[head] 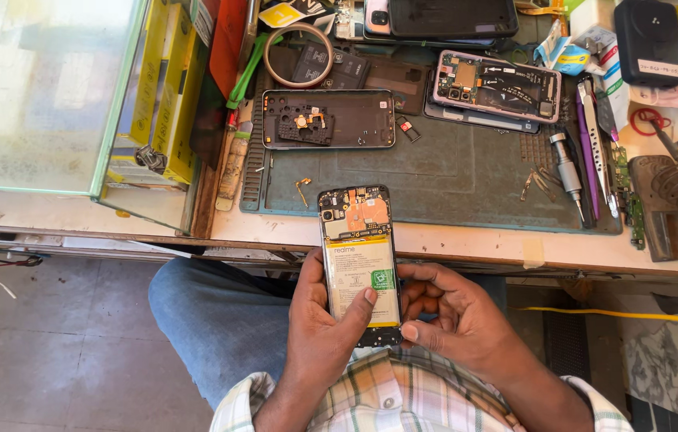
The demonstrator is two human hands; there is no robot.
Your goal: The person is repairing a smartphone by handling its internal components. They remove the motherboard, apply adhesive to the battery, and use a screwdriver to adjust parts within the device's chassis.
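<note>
Head view: opened black smartphone with its back cover off (359,260), pale battery and copper-toned board exposed, held upright over the lap at the near edge of the wooden counter (467,240). Left hand (319,320) wrapped around the phone's left side, fingers closed on it, thumb (361,308) pressed flat across the battery's lower part. Right hand (455,316) just beside the phone's right edge, fingers (419,300) curled inward and touching the lower right corner; grip there closed on the frame, as far as visible.

Farther back on the counter, a dark green rubber work mat (451,172). On the mat, well apart from the hands: a black phone back cover lying flat with small parts on it (328,118), a second opened phone with a pink-rimmed frame (496,84), a silver-tipped screwdriver (568,172), and 1 small brass-coloured loose part (302,189) near the mat's front edge. A ring of tan tape (299,54) at the mat's far left. A glass display case (43,92) to the left of the mat.
</note>
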